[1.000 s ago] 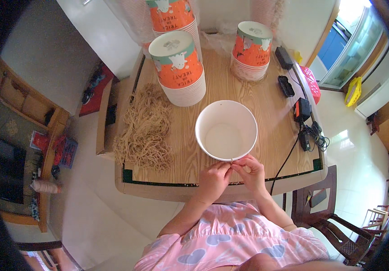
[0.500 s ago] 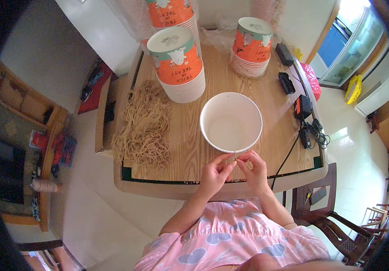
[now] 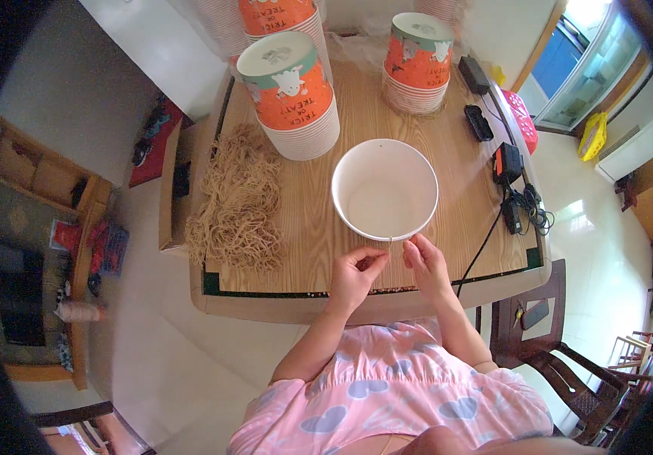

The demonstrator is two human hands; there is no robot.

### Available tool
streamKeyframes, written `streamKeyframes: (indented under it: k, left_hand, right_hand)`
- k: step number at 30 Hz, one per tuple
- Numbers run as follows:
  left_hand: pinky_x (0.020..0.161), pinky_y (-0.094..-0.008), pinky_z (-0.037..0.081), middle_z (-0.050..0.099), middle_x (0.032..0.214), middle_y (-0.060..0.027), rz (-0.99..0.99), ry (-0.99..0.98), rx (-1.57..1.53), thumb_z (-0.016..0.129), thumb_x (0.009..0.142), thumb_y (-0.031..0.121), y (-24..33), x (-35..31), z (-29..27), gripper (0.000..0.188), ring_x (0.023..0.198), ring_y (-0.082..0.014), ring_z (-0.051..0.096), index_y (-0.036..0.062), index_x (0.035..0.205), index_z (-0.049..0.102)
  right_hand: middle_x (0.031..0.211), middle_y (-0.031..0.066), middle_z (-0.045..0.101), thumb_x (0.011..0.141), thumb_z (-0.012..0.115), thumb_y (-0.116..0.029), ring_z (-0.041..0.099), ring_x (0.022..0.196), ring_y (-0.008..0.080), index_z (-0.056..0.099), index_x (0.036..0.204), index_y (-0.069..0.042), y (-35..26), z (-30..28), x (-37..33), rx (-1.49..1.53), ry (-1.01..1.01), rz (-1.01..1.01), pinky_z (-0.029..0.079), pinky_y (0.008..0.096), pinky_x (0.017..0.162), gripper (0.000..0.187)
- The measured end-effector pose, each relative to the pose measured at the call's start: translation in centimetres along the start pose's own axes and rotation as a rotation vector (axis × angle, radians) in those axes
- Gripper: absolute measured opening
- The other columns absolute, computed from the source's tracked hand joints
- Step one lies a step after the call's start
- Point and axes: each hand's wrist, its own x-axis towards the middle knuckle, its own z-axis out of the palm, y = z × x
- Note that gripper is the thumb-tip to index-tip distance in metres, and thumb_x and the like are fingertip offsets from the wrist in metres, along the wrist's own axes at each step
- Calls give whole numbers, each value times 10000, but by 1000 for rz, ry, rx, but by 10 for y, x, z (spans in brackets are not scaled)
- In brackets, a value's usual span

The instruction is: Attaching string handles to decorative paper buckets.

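Observation:
An open white paper bucket (image 3: 385,193) stands near the front of the wooden table, and I look into its bare inside. A small piece of tan string (image 3: 390,243) is fastened at its near rim. My left hand (image 3: 355,279) is closed, thumb and forefinger pinched at the string just below the rim. Close beside the string, my right hand (image 3: 428,267) has its fingers bent and together at the bucket's near rim; what they pinch is too small to make out. Left of the bucket lies a loose heap of tan strings (image 3: 239,205).
Behind stand stacks of upside-down orange, green and white paper buckets (image 3: 292,98), with another stack (image 3: 417,64) at the back right. Black adapters and cables (image 3: 520,208) lie along the right edge. A dark wooden chair (image 3: 535,334) stands at the right.
My hands have moved apart: the left slightly left, the right slightly right and up to the rim. The whole table appears a little higher in the view.

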Motion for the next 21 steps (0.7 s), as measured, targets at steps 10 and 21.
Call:
streamKeyframes:
  k: [10, 21]
  left_hand:
    - [558, -212, 436, 634, 682, -7, 76, 36, 52, 695, 799, 89, -5, 2, -4, 112, 599, -54, 537, -17, 832, 684]
    - [559, -184, 430, 643, 729, -5, -61, -26, -110, 694, 801, 71, 3, 5, 0, 106, 640, -35, 553, -21, 850, 674]
  right_hand:
    - [725, -15, 555, 928, 539, -151, 509, 694, 65, 560, 851, -25, 15, -32, 9, 135, 12, 17, 415, 208, 639, 148]
    - [790, 15, 636, 811, 650, -30, 567, 756, 76, 647, 865, -10, -3, -20, -3, -44, -74, 64, 449, 217, 669, 58]
